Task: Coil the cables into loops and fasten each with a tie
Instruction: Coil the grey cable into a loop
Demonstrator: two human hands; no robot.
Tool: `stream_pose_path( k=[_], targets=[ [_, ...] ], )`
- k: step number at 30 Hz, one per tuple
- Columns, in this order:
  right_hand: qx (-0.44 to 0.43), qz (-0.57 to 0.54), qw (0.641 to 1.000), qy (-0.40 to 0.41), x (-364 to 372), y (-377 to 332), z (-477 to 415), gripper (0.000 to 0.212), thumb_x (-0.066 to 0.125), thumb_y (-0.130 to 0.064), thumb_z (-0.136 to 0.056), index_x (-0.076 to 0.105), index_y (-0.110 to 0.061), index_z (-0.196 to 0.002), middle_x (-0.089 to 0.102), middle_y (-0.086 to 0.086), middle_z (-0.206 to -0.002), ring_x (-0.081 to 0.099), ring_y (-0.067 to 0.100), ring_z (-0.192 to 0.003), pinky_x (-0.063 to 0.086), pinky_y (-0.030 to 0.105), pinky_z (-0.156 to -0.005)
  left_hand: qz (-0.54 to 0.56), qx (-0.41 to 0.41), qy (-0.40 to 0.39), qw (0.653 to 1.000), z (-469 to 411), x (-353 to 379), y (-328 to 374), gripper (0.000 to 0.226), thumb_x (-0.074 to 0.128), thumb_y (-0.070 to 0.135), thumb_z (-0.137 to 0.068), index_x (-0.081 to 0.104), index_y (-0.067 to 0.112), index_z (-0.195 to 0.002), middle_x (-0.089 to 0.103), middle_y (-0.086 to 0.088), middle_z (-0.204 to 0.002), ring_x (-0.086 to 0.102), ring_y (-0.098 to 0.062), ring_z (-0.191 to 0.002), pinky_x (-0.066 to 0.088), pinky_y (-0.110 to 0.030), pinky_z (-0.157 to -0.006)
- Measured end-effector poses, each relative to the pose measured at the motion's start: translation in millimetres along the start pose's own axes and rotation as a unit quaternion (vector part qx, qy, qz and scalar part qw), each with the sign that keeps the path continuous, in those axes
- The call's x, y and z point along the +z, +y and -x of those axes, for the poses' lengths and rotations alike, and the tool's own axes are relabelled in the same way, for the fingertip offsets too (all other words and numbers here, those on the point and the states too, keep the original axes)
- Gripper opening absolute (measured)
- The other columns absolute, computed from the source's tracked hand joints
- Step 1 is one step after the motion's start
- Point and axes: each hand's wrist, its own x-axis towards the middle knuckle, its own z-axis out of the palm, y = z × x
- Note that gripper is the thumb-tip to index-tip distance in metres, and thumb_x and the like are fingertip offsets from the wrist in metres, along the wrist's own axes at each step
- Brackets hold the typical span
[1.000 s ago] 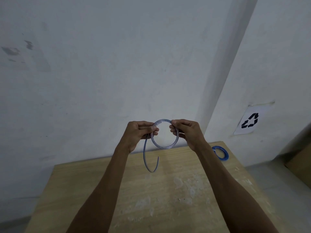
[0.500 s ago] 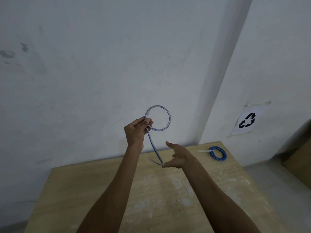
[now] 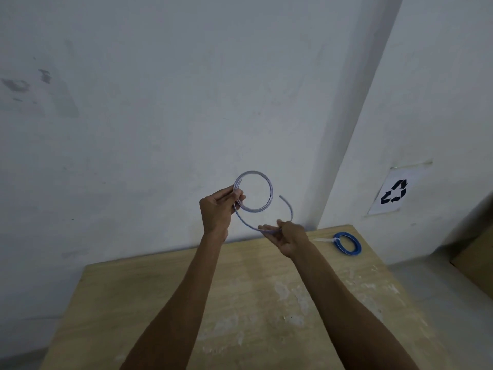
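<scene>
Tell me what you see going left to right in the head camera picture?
left hand → cable loop → right hand → tied blue coil → recycling sign

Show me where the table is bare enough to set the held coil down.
The table is bare left of the left forearm, between both forearms, and at the near right edge. The only clutter is the tied blue coil at the far right corner, its tie tail pointing left.
</scene>
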Motion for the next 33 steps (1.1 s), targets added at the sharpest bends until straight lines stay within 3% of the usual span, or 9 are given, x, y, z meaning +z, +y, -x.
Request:
stream_pose_path(
  k=[1,3,5,8,14,17,20,26,33],
  targets=[
    [-0.029,0.018,0.999,0.003,-1,-5,1,0.021,0.032,0.002,-0.108,0.045,0.003,-0.125,0.056,0.036,-0.123,0.068,0.046,-0.094,0.056,0.049,-0.085,-0.017,-0.001,-0.006,1.0,-1,-3,1,0.021,0.076,-0.001,-0.088,0.075,-0.004,-0.109,0.079,-0.012,-0.082,0.077,-0.021,-0.074,0.064,-0.032,-0.075],
    [-0.086,0.066,0.994,-0.004,-4,-16,-1,0.015,0.033,-0.003,-0.109,0.046,0.0,-0.117,0.058,0.037,-0.124,0.069,0.039,-0.081,0.063,0.045,-0.077,-0.048,-0.007,-0.023,0.999,-3,-11,2,0.018,0.076,0.0,-0.088,0.076,-0.001,-0.107,0.079,-0.01,-0.081,0.077,-0.02,-0.072,0.063,-0.03,-0.07],
    [-0.135,0.103,0.985,-0.022,-6,-26,-2,0.011,0.039,-0.007,-0.109,0.047,0.001,-0.111,0.061,0.037,-0.125,0.073,0.035,-0.08,0.065,0.036,-0.068,-0.073,-0.02,-0.049,0.996,-4,-17,6,0.016,0.075,0.0,-0.089,0.076,0.002,-0.105,0.079,-0.01,-0.081,0.077,-0.02,-0.071,0.062,-0.028,-0.068],
    [-0.194,0.137,0.971,-0.02,-7,-35,0,0.027,0.048,-0.008,-0.107,0.04,-0.001,-0.132,0.066,0.033,-0.116,0.075,0.034,-0.08,0.063,0.034,-0.072,-0.113,-0.035,-0.097,0.988,-2,-22,10,0.015,0.073,0.001,-0.091,0.076,0.002,-0.105,0.078,-0.011,-0.083,0.077,-0.019,-0.071,0.061,-0.026,-0.066],
    [-0.277,0.208,0.935,-0.074,-3,-32,11,0.028,0.056,-0.005,-0.103,0.059,-0.003,-0.13,0.072,0.03,-0.109,0.077,0.032,-0.078,0.064,0.036,-0.079,-0.165,-0.031,-0.151,0.974,-2,-24,14,0.012,0.072,0.004,-0.093,0.078,0.007,-0.102,0.078,-0.012,-0.086,0.075,-0.019,-0.071,0.061,-0.026,-0.067],
    [-0.281,0.197,0.934,-0.097,-4,-33,16,0.03,0.058,-0.006,-0.102,0.057,-0.009,-0.132,0.076,0.022,-0.106,0.078,0.028,-0.081,0.064,0.033,-0.08,-0.139,-0.035,-0.134,0.981,-3,-27,15,0.016,0.071,0.005,-0.094,0.077,0.003,-0.108,0.078,-0.012,-0.087,0.075,-0.018,-0.071,0.06,-0.026,-0.067],
    [-0.27,0.173,0.942,-0.101,-9,-34,17,0.031,0.058,-0.011,-0.103,0.054,-0.004,-0.133,0.074,0.022,-0.114,0.078,0.029,-0.083,0.064,0.032,-0.078,-0.103,-0.037,-0.11,0.988,-5,-31,17,0.016,0.07,0.005,-0.094,0.076,0.003,-0.109,0.078,-0.013,-0.088,0.075,-0.019,-0.073,0.061,-0.027,-0.068],
    [-0.272,0.19,0.933,-0.142,-5,-31,22,0.035,0.06,-0.012,-0.101,0.06,-0.009,-0.136,0.076,0.017,-0.112,0.078,0.035,-0.089,0.064,0.035,-0.079,-0.186,-0.011,-0.178,0.966,-5,-29,17,0.013,0.072,0.005,-0.093,0.078,0.007,-0.104,0.078,-0.017,-0.089,0.074,-0.021,-0.073,0.062,-0.03,-0.071],
    [-0.288,0.242,0.908,-0.182,-5,-36,28,0.037,0.058,-0.014,-0.103,0.058,-0.016,-0.139,0.077,0.015,-0.111,0.077,0.037,-0.091,0.063,0.036,-0.08,-0.239,0.034,-0.167,0.956,-11,-31,22,0.013,0.075,0.007,-0.091,0.079,0.006,-0.104,0.078,-0.017,-0.087,0.074,-0.023,-0.07,0.062,-0.033,-0.07]
  ],
)
